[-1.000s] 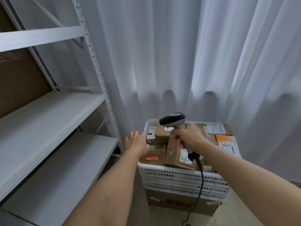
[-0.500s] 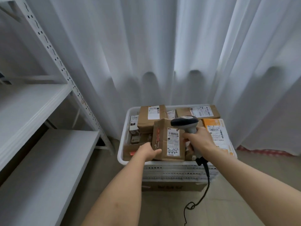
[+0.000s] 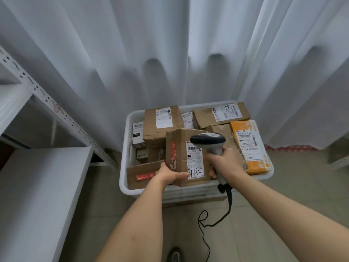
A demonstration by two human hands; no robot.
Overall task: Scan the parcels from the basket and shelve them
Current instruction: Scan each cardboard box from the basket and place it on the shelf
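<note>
A white plastic basket (image 3: 124, 178) full of several cardboard parcels stands on the floor before the curtain. My left hand (image 3: 170, 173) grips the lower left corner of a brown parcel (image 3: 179, 148) with a white label marked 4432, holding it upright over the basket's front. My right hand (image 3: 225, 163) grips the handle of a grey and black barcode scanner (image 3: 208, 141), whose head sits just over the parcel's label. An orange parcel (image 3: 249, 146) lies at the basket's right side.
A white metal shelf rack (image 3: 37, 186) stands at the left, its lower board close to the basket. White curtains (image 3: 170, 53) hang behind. The scanner's black cable (image 3: 205, 222) loops over the tiled floor below the basket. A shoe tip (image 3: 174, 255) shows at the bottom edge.
My left hand went from hovering by the basket's left rim to gripping the labelled parcel and raising it. The view swung right and down, away from the shelves.
</note>
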